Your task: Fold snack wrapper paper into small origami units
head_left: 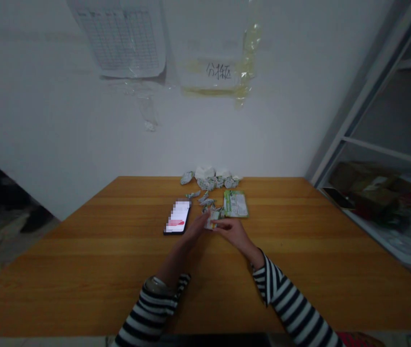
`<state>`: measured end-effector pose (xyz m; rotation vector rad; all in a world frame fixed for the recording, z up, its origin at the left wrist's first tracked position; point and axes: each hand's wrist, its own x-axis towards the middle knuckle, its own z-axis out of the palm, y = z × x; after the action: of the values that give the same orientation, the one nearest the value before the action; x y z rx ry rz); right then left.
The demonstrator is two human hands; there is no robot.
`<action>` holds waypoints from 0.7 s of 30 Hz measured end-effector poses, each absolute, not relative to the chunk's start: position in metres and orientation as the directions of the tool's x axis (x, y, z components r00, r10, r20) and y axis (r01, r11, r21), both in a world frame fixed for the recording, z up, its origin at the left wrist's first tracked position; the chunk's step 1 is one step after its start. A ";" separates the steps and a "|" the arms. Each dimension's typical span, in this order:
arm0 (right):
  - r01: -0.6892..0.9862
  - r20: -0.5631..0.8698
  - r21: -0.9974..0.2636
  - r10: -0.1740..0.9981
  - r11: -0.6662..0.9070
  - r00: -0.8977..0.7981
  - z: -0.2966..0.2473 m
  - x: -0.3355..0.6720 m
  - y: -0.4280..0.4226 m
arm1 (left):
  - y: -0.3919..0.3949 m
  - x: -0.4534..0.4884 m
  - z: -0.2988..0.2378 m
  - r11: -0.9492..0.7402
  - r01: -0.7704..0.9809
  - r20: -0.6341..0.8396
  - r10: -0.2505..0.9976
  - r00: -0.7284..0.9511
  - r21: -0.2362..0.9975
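Note:
A small pale packet with printed marks (pixel 213 218) is held between my two hands, just above the wooden table. My left hand (pixel 197 226) grips its left side, with the fingers largely seen from the back. At its lower right edge, my right hand (pixel 233 232) pinches it between thumb and fingertips. Directly beyond the packet lie crumpled, patterned wrapper pieces (pixel 207 201). A green and white printed packet (pixel 236 204) lies flat to the right of these. Left of my hands rests a phone with its screen lit (pixel 178 217).
Several crumpled patterned and white wads (pixel 208 179) line the table's back edge against the wall. The wooden table (pixel 299 270) extends to both sides. Taped papers (pixel 122 41) hang on the wall. To the right, a metal-framed shelf (pixel 378 193) holds boxes.

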<state>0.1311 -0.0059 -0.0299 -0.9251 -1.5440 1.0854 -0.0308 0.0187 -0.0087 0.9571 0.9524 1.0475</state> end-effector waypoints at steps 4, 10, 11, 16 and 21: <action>0.110 0.361 -0.927 0.933 0.358 0.000 -0.027 0.130 -0.006 | 0.014 -0.022 -0.006 0.190 -0.282 -0.129 0.967 0.222 0.940; 0.267 0.427 -0.844 0.884 0.465 -0.191 -0.025 0.135 -0.007 | 0.013 -0.026 -0.008 0.142 -0.248 -0.088 0.972 0.218 0.958; 0.293 0.418 -0.831 0.878 0.473 -0.232 -0.024 0.136 -0.008 | 0.012 -0.028 -0.008 0.153 -0.236 -0.096 0.967 0.237 0.960; 0.498 0.444 -0.666 0.832 0.555 -0.332 -0.015 0.139 -0.016 | 0.009 -0.033 -0.001 0.198 -0.197 -0.129 0.940 0.316 0.960; 0.553 0.493 -0.590 0.805 0.589 -0.331 -0.015 0.136 -0.020 | 0.007 -0.034 0.005 0.185 -0.203 -0.111 0.938 0.329 0.962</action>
<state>0.1357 -0.0200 -0.0150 -1.0768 -2.0301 0.4061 -0.0337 0.0066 0.0053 1.0674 0.8780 0.9699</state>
